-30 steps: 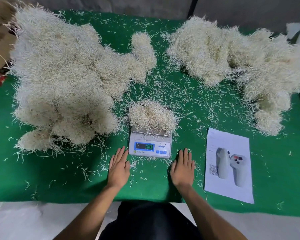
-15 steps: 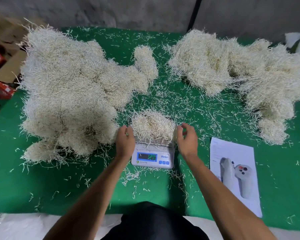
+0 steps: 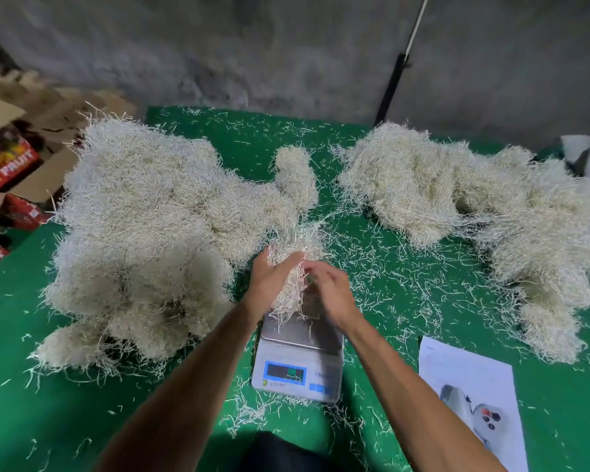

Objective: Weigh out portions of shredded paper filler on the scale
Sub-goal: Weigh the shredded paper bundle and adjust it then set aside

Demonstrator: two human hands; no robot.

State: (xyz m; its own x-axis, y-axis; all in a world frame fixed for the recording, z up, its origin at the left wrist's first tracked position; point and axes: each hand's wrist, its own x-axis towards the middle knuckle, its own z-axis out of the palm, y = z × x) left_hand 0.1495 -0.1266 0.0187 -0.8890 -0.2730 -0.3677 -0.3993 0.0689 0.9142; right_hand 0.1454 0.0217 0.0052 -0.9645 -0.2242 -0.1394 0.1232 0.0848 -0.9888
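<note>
While raised over the scale [image 3: 298, 352], both hands [image 3: 300, 281] clutch a filler clump [image 3: 292, 267].

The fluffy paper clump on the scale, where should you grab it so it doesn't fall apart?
Cup the clump from its two sides, low down near the scale plate. It is loose strands with no firm part, so pinching the top would likely pull off only a tuft. The left hand and right hand are already closing in on it this way, one per side.

"FRUIT" on red cardboard boxes [image 3: 12, 168] at left, scale display [image 3: 285, 370] unreadable
</note>
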